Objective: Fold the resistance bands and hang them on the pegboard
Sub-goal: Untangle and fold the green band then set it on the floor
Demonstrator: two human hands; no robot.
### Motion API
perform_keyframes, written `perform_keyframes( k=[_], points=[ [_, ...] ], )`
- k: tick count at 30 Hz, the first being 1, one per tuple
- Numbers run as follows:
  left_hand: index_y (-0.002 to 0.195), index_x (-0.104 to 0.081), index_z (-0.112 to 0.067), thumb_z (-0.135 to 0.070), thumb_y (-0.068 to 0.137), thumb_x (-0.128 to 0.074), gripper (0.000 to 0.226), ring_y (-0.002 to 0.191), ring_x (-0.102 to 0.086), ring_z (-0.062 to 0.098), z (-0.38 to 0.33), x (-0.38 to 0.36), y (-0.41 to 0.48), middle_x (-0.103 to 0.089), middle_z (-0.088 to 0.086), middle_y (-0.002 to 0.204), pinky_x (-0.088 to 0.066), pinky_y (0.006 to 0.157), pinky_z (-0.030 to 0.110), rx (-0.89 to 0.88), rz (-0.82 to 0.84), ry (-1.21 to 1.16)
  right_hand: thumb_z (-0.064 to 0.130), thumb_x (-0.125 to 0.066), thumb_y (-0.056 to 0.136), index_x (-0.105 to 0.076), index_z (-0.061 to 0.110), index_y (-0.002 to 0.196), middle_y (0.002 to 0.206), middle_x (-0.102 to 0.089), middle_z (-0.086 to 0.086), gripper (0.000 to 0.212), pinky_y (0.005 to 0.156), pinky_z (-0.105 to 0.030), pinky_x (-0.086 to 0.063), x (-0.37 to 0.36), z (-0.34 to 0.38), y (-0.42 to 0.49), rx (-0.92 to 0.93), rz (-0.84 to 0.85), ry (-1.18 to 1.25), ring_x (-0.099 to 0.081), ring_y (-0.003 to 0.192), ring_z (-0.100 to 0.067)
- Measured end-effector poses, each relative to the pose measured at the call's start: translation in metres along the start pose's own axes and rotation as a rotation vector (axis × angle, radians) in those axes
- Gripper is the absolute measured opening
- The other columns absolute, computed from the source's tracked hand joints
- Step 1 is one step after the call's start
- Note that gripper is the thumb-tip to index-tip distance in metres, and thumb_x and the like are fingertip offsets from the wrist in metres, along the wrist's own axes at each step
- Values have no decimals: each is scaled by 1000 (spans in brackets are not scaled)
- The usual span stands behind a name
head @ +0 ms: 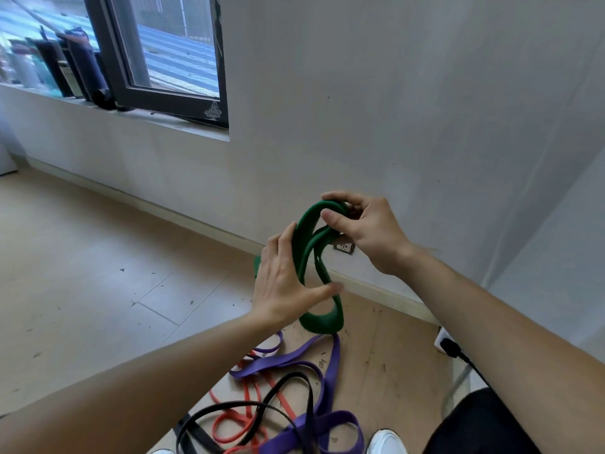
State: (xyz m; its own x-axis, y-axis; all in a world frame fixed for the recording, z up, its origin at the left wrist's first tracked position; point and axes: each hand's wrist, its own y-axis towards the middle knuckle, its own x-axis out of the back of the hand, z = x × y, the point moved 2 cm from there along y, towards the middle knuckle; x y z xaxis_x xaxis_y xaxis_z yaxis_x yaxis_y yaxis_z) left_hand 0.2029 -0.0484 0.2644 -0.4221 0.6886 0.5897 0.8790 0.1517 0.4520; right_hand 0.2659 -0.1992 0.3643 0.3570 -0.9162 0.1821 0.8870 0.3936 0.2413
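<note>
Your right hand (370, 234) pinches the top bend of the green band (322, 322), fingers curled round it. Your left hand (281, 286) lies against the loops' side, fingers straight, thumb across the lower loop. Green band is coiled in mid-air above the purple band (330, 365), black band (288, 385) and red band (235, 421), tangled on the floor (98, 273) near its wall edge.

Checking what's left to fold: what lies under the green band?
On the floor below: a purple band, a black band and a red band, tangled. The left forearm covers part of the pile.
</note>
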Motion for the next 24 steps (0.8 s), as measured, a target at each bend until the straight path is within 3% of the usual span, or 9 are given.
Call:
perform_keyframes(
  k=[5,9,13,18,24],
  points=[
    [144,-38,-28,-61,75,-68,82,103,-56,12,7,2,5,-56,-5,122,-55,88,41,-57,-23,53,2,-66,94,-67,1,121,89,-71,-9,27,75,-39,-64,14,1,-2,-41,-28,131,-74,83,-22],
    [140,-44,-25,-61,75,-64,77,96,-58,13,23,7,9,-61,-5,117,-55,83,39,-172,56,162,1,-65,94,-67,0,121,97,-67,-16,27,80,-45,-64,30,-4,-5,-89,4,116,-71,88,-28],
    [132,-54,-22,-56,76,-65,67,96,-63,12,35,11,17,-67,-5,113,-54,82,33,-247,118,213,1,-65,94,-68,4,119,103,-67,-22,26,77,-37,-63,39,-17,-6,-138,65,93,-73,91,-30],
    [123,-65,-19,-31,83,-79,44,89,-70,10,58,-5,33,-72,-7,104,-60,78,31,-223,233,215,-2,-65,93,-65,1,122,105,-67,-24,28,86,-50,-61,43,-50,7,-220,107,101,-71,101,-41],
    [124,-66,-33,-41,92,-70,33,87,-68,8,105,-46,56,-74,-14,101,-57,71,33,-129,291,362,-4,-65,94,-63,3,120,112,-65,-32,27,86,-52,-61,55,-130,37,-404,72,62,-72,100,-42]
  ],
)
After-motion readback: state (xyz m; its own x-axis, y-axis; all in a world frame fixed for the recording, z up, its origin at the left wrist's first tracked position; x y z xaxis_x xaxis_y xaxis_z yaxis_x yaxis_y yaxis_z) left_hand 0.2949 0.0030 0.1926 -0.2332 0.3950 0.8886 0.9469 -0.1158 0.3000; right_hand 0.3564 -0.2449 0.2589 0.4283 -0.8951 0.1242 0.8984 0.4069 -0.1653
